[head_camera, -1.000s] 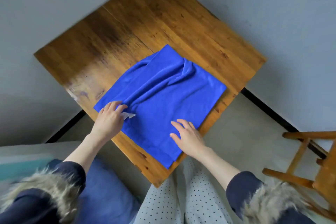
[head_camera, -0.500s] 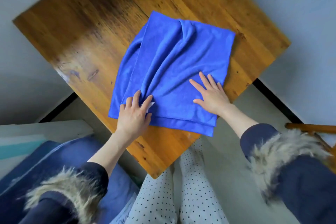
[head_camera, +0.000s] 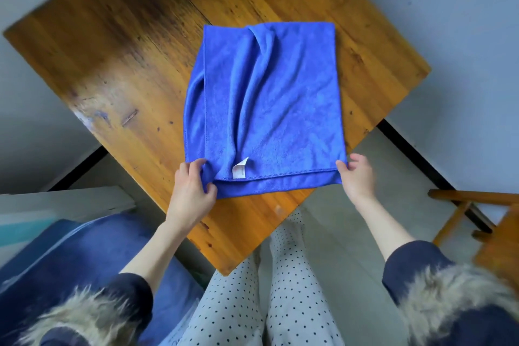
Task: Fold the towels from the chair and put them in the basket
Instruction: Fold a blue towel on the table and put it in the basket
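Two hands at towel's near corners. Left hand [head_camera: 193,191] pinches near-left corner. Blue towel [head_camera: 269,109], folded double, lies flat on wooden table [head_camera: 118,59], white tag [head_camera: 240,168] up. Right hand [head_camera: 358,177] pinches near-right corner. Wooden chair [head_camera: 483,213] far right.

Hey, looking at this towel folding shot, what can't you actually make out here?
- Basket: nowhere in the head view.
- Chair: cut off by the right edge, seat unseen, so remaining towels unknown.
- Label on the towel: print too small.
- Right hand: its fingers mostly hidden behind the corner.
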### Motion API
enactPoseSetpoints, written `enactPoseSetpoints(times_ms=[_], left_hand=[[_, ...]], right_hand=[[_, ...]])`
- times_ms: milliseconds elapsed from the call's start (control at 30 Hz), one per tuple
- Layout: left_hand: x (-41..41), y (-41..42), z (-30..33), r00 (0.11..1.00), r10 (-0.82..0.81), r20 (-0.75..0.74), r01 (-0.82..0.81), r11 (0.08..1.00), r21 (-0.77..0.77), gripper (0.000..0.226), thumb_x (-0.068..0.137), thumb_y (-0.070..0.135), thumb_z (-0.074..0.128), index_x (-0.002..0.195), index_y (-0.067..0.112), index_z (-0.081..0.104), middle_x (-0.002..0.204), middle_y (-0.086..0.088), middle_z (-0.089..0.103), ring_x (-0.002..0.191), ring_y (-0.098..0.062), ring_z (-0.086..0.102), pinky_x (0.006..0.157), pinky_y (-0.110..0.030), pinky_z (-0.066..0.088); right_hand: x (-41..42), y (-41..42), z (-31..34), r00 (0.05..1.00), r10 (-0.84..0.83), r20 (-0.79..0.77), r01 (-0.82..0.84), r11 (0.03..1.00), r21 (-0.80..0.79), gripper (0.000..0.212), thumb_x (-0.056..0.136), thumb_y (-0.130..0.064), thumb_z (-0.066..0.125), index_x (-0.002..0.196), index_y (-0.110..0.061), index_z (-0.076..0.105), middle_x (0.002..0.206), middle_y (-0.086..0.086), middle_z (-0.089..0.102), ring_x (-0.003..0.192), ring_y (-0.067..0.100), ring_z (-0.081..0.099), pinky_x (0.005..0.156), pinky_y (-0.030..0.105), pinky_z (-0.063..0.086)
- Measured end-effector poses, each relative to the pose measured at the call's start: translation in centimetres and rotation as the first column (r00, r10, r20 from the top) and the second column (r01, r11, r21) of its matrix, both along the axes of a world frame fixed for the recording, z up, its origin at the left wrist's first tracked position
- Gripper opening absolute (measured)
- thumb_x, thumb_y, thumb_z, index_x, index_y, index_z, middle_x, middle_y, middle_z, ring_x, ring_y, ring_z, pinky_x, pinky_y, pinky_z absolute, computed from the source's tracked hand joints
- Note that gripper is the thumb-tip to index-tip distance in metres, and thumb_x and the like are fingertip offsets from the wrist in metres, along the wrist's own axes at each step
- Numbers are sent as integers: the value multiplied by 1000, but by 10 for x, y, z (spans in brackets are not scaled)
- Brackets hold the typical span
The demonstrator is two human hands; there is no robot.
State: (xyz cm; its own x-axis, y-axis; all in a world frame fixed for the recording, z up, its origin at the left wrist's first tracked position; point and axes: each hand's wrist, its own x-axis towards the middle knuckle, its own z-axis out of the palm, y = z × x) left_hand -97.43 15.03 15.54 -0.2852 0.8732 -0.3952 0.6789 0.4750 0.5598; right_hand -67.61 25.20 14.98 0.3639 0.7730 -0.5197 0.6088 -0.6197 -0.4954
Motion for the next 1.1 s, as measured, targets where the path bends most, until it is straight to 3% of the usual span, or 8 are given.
enactPoseSetpoints(times_ms=[100, 200, 367, 533, 733, 800, 867, 1100], left_hand=[[11, 6, -4, 984, 174, 36, -172, 984, -53, 36, 89, 16, 56, 121, 3, 46, 107, -15, 52, 103, -27, 47, 86, -32, 38], [17, 14, -6, 960, 281, -7, -280, 953, -114, 36, 86, 21, 63, 112, 1, 48, 108, -18, 53, 102, -31, 47, 84, -35, 39], [22, 20, -8, 958, 276, -81, -287, 938, -195, 23, 87, 21, 59, 72, 10, 46, 89, -19, 54, 94, -32, 45, 71, -31, 33], [20, 0, 9, 922, 375, 96, -381, 922, 64, 17, 89, 15, 58, 100, 10, 45, 90, -1, 55, 75, -23, 52, 66, -29, 36], [12, -18, 14, 993, 35, -113, -5, 966, 259, 15, 90, 3, 53, 102, 11, 57, 91, -2, 60, 78, -25, 53, 65, -35, 44], [8, -18, 10, 954, -166, -250, 228, 942, 245, 21, 83, -9, 56, 92, 5, 69, 82, -9, 61, 76, -29, 52, 61, -40, 46], [3, -17, 8, 898, -286, -334, 352, 923, 157, 22, 80, -9, 60, 94, 3, 71, 84, -11, 63, 77, -33, 53, 62, -43, 47], [-7, -23, 4, 807, -475, -350, 506, 862, -2, 48, 67, 2, 77, 113, 0, 63, 115, -20, 62, 112, -37, 57, 82, -47, 49]], right_hand=[[1, 5, -3, 980, -151, -130, 146, 988, -48, 25, 90, -19, 57, 106, 0, 60, 86, 9, 57, 78, 22, 49, 77, 37, 46], [4, 9, -5, 980, -158, -122, 153, 987, -56, 28, 90, -19, 56, 64, -11, 47, 61, 4, 38, 63, 20, 32, 56, 30, 27], [14, 2, -3, 970, -169, -178, 158, 985, -71, 18, 89, -22, 57, 80, -6, 55, 65, 2, 47, 69, 21, 42, 67, 28, 35], [20, -6, 3, 904, -208, -374, 195, 978, -73, 14, 92, -16, 56, 90, -2, 53, 90, 15, 57, 83, 23, 57, 75, 34, 53], [23, -4, 10, 941, -81, -328, 100, 994, 44, 12, 90, -7, 55, 82, -12, 46, 87, 16, 60, 69, 21, 59, 66, 32, 53], [23, -4, 10, 970, 42, -241, -15, 994, 113, 12, 89, -2, 52, 90, -11, 43, 83, 16, 58, 71, 28, 59, 72, 39, 49], [21, -6, 10, 966, 199, -162, -168, 968, 186, 15, 88, 3, 47, 91, -12, 43, 79, 10, 52, 72, 25, 51, 66, 26, 42], [20, -18, 4, 767, 633, 104, -642, 752, 150, 23, 88, -4, 55, 110, -3, 59, 114, 12, 49, 92, 26, 52, 75, 22, 34]])
